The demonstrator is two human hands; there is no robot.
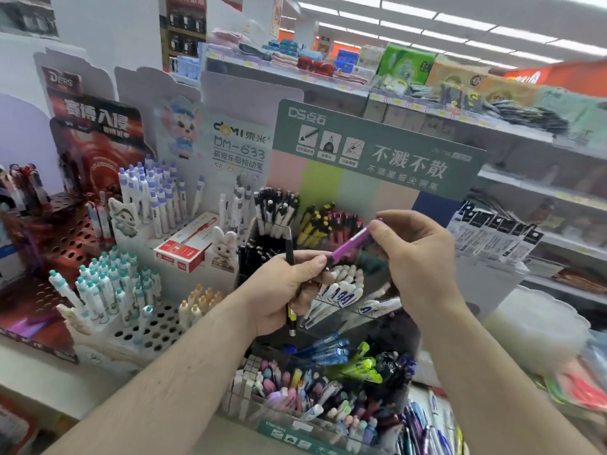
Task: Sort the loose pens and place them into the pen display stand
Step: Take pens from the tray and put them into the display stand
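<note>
The right hand's (414,257) thumb and fingertips pinch the upper end of a purple pen (350,245), which slants down to the left. Its lower end meets the left hand (285,290), whose thumb and forefinger pinch it there. The same left hand's curled fingers also grip a black-and-yellow pen (290,290) held nearly upright, its dark top rising above the knuckles and its yellow part and tip showing below the palm. Both hands hover above the middle of a tiered pen display stand (377,152) with a green header card. Its rear compartments hold black-capped pens with white, yellow and pink barrels (315,221); a middle tier just below the hands holds white pens (341,290); lower tiers hold blue pens (328,351), lime-green pens (364,366) and pastel pens (295,385). At the stand's left, a perforated white stand carries teal-capped pens (108,287), with purple-capped pens (154,192) behind and a red pen box (189,246) between. Store shelves (410,103) stand behind.
</note>
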